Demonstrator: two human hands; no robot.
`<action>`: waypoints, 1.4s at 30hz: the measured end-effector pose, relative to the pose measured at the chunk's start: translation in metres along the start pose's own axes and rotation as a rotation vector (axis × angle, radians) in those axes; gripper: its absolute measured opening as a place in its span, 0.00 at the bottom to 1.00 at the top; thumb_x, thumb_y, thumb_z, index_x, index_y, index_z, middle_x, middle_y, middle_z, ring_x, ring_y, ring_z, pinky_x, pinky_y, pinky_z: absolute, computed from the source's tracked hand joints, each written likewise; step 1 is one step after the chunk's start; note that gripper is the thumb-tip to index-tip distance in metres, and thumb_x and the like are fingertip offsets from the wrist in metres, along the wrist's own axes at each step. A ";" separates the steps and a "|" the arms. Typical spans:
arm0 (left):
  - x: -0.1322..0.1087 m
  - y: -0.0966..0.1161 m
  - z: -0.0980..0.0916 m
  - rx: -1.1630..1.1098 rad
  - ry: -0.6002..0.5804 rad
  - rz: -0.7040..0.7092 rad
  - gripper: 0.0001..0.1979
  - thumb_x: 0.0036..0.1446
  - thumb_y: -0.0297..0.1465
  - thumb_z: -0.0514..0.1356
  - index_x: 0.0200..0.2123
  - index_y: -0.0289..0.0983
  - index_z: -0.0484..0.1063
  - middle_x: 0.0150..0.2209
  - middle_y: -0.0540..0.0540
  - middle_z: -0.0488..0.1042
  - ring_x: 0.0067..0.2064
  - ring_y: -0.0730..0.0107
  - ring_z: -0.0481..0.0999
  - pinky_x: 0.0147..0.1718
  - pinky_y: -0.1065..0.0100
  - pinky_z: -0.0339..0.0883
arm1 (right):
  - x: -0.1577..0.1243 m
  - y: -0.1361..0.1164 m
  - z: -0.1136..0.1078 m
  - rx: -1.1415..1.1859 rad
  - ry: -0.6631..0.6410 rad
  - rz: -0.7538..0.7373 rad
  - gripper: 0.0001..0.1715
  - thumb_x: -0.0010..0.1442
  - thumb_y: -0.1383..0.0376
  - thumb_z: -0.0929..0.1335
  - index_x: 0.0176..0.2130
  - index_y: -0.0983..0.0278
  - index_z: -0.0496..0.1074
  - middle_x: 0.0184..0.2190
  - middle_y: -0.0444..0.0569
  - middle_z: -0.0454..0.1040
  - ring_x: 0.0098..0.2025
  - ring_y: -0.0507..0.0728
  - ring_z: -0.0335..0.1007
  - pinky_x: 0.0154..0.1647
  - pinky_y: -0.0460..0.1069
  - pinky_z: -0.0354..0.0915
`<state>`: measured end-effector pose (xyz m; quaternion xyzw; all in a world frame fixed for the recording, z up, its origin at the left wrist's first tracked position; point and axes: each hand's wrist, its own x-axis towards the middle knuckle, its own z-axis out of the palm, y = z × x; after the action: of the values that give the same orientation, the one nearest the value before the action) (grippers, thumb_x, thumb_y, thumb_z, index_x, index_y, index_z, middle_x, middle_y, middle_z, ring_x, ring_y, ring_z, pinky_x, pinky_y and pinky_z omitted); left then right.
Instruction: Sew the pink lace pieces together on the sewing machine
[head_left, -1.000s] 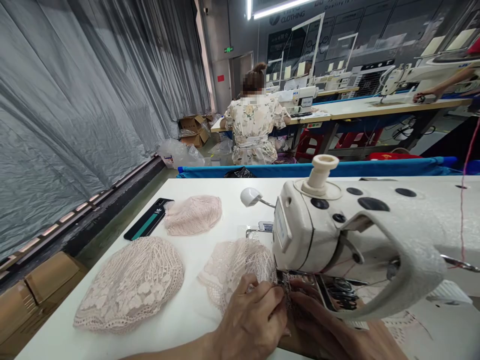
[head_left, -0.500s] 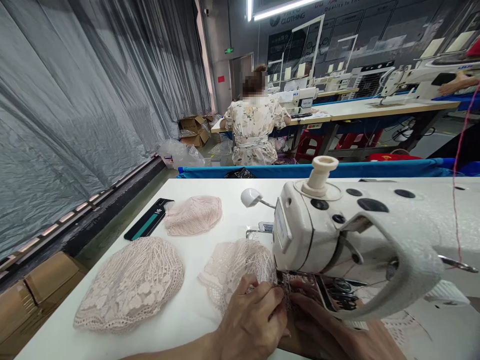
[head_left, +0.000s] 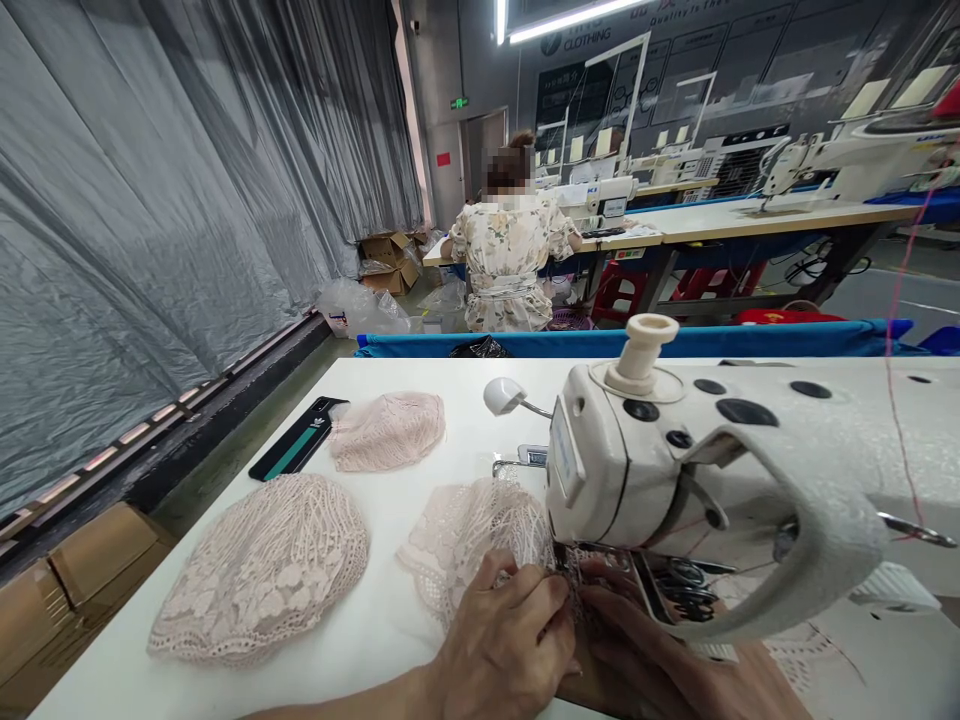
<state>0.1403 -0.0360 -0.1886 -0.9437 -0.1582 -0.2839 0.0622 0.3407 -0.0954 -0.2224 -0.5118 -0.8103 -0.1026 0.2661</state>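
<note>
A pale pink lace piece (head_left: 472,530) lies under the head of a white sewing machine (head_left: 675,470) on a white table (head_left: 390,630). My left hand (head_left: 506,645) rests on the lace with its fingers curled, pinching the fabric just left of the needle. My right hand (head_left: 652,655) sits lower right, under the machine arm, its fingers pressed on the same lace close to the presser foot. The needle itself is hidden behind my fingers.
Two more lace pieces lie on the table, a big one (head_left: 262,570) at the left and a smaller one (head_left: 386,430) further back, beside a black phone (head_left: 296,438). Scissors (head_left: 686,590) lie under the machine arm. A person in a floral dress (head_left: 506,255) sits at another table behind.
My hands and the lace stay where they were. The camera has shifted slightly, and an arm seen at the far right table is no longer in view.
</note>
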 end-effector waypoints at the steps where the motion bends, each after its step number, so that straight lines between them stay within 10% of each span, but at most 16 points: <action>1: -0.001 0.000 0.000 0.002 -0.022 0.002 0.06 0.61 0.27 0.57 0.32 0.31 0.70 0.39 0.45 0.73 0.38 0.71 0.70 0.38 0.65 0.59 | 0.000 0.000 0.000 -0.002 -0.001 0.001 0.11 0.65 0.60 0.64 0.43 0.63 0.70 0.40 0.47 0.73 0.34 0.50 0.71 0.32 0.48 0.69; 17: 0.000 0.002 -0.004 -0.031 -0.058 -0.023 0.05 0.61 0.26 0.56 0.33 0.31 0.69 0.37 0.45 0.74 0.38 0.71 0.71 0.37 0.65 0.60 | 0.007 -0.005 -0.009 -0.024 -0.002 0.021 0.17 0.64 0.64 0.62 0.26 0.58 0.73 0.25 0.47 0.75 0.32 0.57 0.73 0.31 0.50 0.68; 30: -0.004 0.000 0.000 -0.014 -0.125 -0.019 0.06 0.59 0.31 0.60 0.33 0.33 0.69 0.40 0.46 0.73 0.40 0.71 0.70 0.39 0.64 0.60 | 0.011 -0.006 -0.020 0.011 0.044 0.002 0.15 0.64 0.64 0.62 0.30 0.58 0.75 0.26 0.47 0.75 0.31 0.54 0.73 0.26 0.45 0.66; 42: 0.002 -0.003 -0.001 -0.083 0.044 -0.043 0.06 0.64 0.27 0.53 0.37 0.31 0.69 0.37 0.49 0.74 0.36 0.76 0.71 0.38 0.66 0.58 | 0.015 -0.015 -0.015 0.046 0.131 -0.096 0.07 0.61 0.62 0.65 0.35 0.53 0.74 0.28 0.41 0.78 0.29 0.53 0.72 0.40 0.50 0.67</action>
<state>0.1405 -0.0328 -0.1859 -0.9353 -0.1653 -0.3121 0.0204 0.3277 -0.0972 -0.2006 -0.4585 -0.8169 -0.1298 0.3249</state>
